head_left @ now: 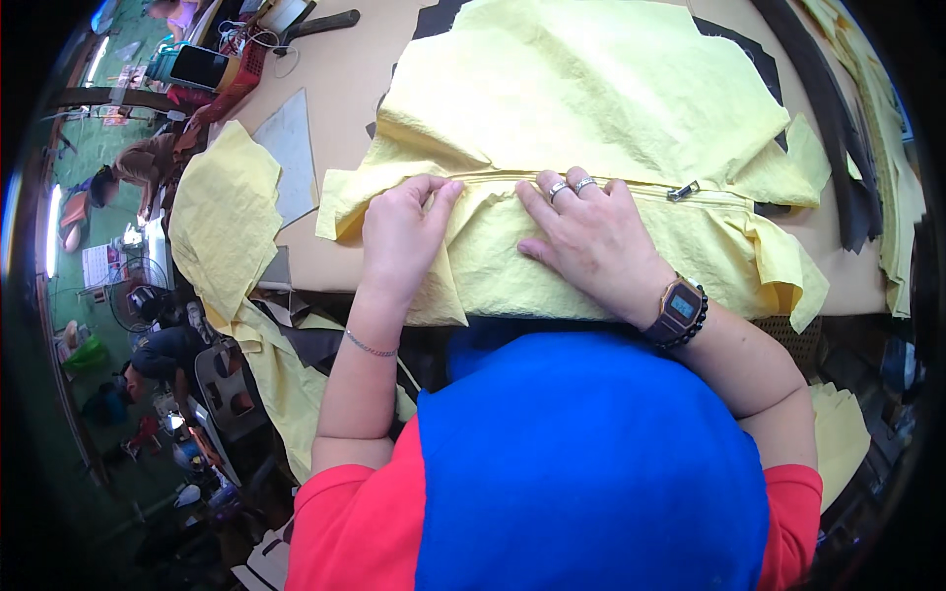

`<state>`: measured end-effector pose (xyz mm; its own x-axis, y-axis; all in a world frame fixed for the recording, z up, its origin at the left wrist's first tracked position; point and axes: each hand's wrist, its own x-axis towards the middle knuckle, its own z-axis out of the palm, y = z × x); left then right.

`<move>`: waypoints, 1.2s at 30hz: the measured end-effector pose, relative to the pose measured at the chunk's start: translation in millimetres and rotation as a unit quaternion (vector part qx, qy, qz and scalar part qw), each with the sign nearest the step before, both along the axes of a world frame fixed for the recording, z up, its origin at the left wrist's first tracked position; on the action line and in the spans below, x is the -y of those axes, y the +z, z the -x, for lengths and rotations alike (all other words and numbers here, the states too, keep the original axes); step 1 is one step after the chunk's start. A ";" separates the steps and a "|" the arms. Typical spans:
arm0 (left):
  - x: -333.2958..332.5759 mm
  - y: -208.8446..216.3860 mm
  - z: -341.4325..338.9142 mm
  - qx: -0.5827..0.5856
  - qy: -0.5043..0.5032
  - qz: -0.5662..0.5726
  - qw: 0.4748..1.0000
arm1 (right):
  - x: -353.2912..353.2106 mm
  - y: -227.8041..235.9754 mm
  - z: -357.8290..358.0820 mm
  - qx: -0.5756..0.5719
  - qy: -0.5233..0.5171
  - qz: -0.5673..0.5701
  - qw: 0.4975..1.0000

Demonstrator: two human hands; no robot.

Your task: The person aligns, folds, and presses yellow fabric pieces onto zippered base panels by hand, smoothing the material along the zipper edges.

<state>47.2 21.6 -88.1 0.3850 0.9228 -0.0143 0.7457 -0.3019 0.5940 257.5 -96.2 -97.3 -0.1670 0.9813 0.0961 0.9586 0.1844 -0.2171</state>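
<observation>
A yellow garment piece of crinkled cloth lies spread over the table in front of me. Across it runs a zipper, sewn in from side to side, with a metal zipper pull toward its right end. My left hand pinches the cloth between thumb and forefinger by the zipper's left part. To the right of it, my right hand rests on the cloth, fingers stretched over the zipper line and thumb apart. The garment's lower edge hangs at the table's front edge, near my body.
Another yellow cloth piece drapes off the table's left side, beside a grey sheet. Dark cloth strips and stacked yellow cloth lie at right. A red basket, a phone and scissors handles are at far left.
</observation>
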 end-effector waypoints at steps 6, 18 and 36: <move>-3.8 -6.0 -0.7 0.001 -0.001 -0.005 1.000 | 0.0 -0.9 1.5 0.006 -0.001 0.005 1.000; -1.0 -4.7 1.2 0.045 0.019 0.052 0.997 | -1.9 -1.8 1.8 0.003 0.011 -0.018 1.000; -0.9 -7.1 2.0 0.024 0.021 0.027 0.999 | -17.2 -4.7 4.7 -0.052 0.047 -0.040 0.997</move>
<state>45.2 22.5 -95.2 0.3483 0.9362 -0.0477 0.7276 -0.2380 0.6434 252.8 -79.0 -102.0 -0.2429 0.9502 0.1953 0.9096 0.2931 -0.2945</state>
